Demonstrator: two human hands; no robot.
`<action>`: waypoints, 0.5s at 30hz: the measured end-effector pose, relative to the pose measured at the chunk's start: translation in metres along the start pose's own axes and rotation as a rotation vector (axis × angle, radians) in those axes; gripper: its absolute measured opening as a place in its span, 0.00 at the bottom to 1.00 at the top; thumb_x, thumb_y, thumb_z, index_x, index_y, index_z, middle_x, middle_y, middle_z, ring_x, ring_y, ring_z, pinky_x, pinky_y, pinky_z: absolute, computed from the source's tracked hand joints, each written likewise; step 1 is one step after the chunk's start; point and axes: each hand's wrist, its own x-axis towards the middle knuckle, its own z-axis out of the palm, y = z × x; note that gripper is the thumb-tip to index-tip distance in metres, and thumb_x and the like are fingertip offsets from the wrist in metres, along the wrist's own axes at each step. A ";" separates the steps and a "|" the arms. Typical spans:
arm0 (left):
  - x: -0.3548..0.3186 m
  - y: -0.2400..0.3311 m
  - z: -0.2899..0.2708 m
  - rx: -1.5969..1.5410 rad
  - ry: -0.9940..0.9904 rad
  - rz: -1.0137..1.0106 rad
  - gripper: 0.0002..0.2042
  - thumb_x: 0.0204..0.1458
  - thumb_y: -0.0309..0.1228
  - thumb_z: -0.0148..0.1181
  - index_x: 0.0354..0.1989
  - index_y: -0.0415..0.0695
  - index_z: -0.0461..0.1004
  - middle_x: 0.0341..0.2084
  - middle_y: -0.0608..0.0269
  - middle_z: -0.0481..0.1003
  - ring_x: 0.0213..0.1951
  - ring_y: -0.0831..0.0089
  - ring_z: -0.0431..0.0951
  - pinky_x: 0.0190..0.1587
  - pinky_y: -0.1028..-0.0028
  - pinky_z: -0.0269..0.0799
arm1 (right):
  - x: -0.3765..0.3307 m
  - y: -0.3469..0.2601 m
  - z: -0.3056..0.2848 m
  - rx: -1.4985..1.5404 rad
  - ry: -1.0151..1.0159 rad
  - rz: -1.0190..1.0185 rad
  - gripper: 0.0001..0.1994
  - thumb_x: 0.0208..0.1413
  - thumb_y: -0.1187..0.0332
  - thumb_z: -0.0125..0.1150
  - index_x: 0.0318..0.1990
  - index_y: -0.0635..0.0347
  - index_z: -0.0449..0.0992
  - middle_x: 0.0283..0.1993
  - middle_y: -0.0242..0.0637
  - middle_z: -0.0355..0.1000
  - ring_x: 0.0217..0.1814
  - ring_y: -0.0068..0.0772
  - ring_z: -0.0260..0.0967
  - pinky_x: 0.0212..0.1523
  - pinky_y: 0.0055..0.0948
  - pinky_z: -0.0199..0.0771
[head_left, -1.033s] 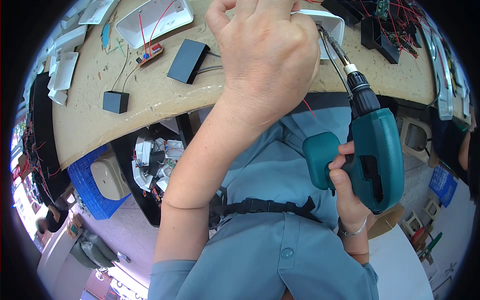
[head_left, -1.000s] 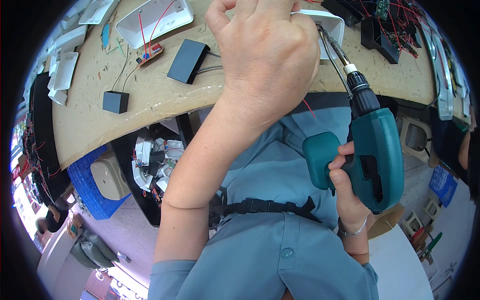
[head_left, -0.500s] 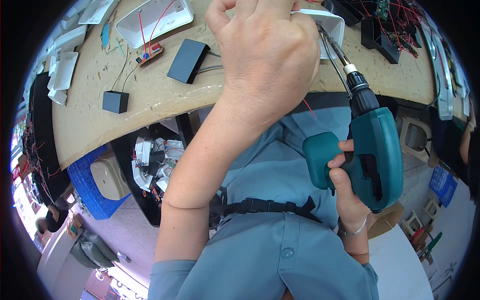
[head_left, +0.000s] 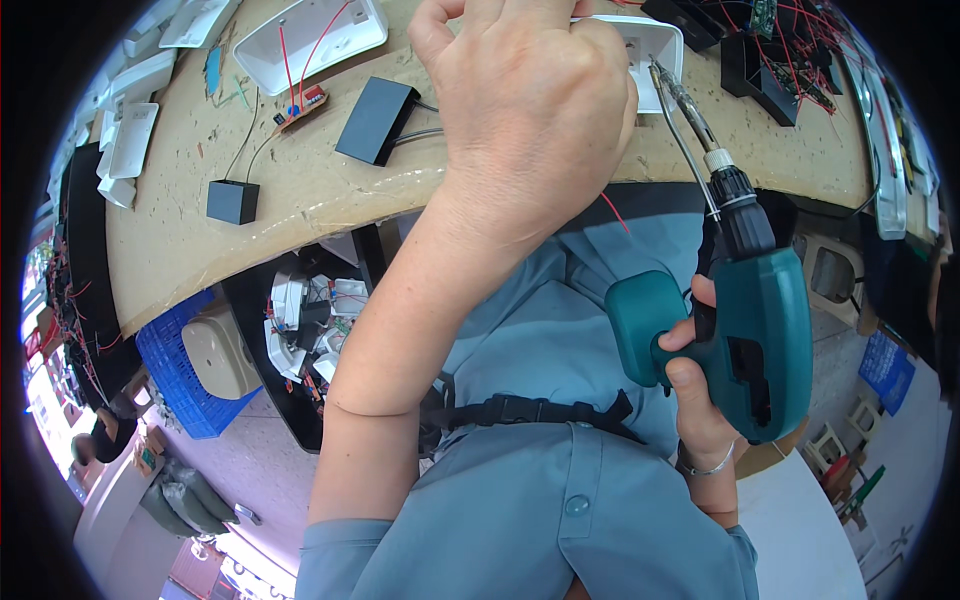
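My right hand is wrapped round the handle of a green soldering gun. The gun's metal tip and a thin solder feed tube beside it point up over a white plastic housing on the bench. My left hand is over the left part of that housing, back of the hand up. Its fingers are bent inward and run past the top edge of the picture, so whatever they pinch is hidden. A loose red wire hangs below the left hand at the bench edge.
On the bench at left lie a black box with leads, a smaller black box, a small circuit board and an open white housing. Black cases with red wires stand at right. A bin of parts is below.
The soldering gun in my right hand has drawn back toward me and slightly right, its tip now farther from my left hand. My left hand has shifted very slightly left.
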 end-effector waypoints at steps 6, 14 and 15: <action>0.015 0.021 -0.027 0.104 -0.367 -0.166 0.02 0.36 0.22 0.59 0.19 0.39 0.71 0.30 0.59 0.68 0.34 0.65 0.69 0.42 0.63 0.53 | -0.003 0.001 -0.008 0.030 -0.001 -0.023 0.30 0.46 0.63 0.67 0.53 0.74 0.64 0.48 0.46 0.69 0.33 0.26 0.70 0.35 0.27 0.71; -0.015 0.012 -0.062 0.040 -0.274 0.162 0.10 0.31 0.26 0.65 0.27 0.48 0.77 0.34 0.68 0.72 0.35 0.72 0.71 0.42 0.70 0.55 | -0.010 0.003 -0.020 0.033 0.147 -0.072 0.33 0.47 0.59 0.67 0.53 0.76 0.61 0.45 0.47 0.68 0.31 0.29 0.70 0.31 0.27 0.71; -0.020 0.015 -0.065 0.045 -0.344 0.215 0.12 0.30 0.26 0.66 0.28 0.48 0.77 0.35 0.68 0.72 0.36 0.73 0.72 0.42 0.69 0.54 | -0.011 0.003 -0.021 0.037 0.160 -0.065 0.33 0.47 0.59 0.66 0.53 0.76 0.61 0.45 0.47 0.68 0.31 0.29 0.70 0.31 0.27 0.71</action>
